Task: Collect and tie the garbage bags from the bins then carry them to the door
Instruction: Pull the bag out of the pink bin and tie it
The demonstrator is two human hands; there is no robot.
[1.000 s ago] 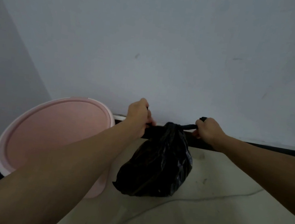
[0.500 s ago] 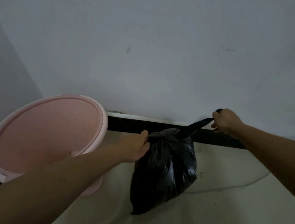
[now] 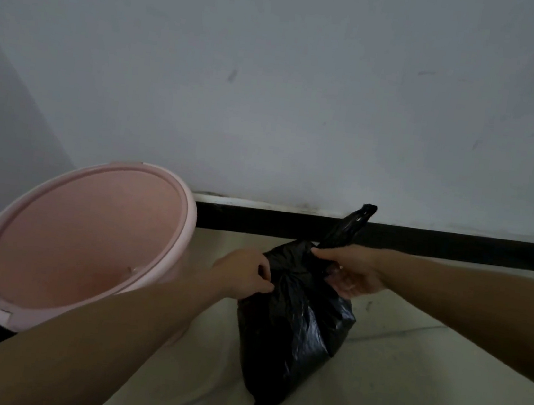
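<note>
The black plastic garbage bag (image 3: 293,333) is between my hands, right of the round pink plastic bin (image 3: 189,226) — left hand (image 3: 243,275) pinching its gathered neck, right hand (image 3: 351,275) curled round it beneath the twisted tail (image 3: 350,227) — which points up-right.

My left hand (image 3: 243,278) pinches the gathered top of the black bag (image 3: 292,340) on its left side. My right hand (image 3: 352,273) grips the neck from the right, thumb laid over it, fingers curled beneath. A twisted tail (image 3: 355,221) of plastic sticks up past my right hand, across the black skirting (image 3: 256,221). The bag bulges below my hands over the pale floor (image 3: 404,387); whether it touches, I cannot tell. The pink bin (image 3: 191,220) stands near the bag's left, in the floor's corner.
</note>
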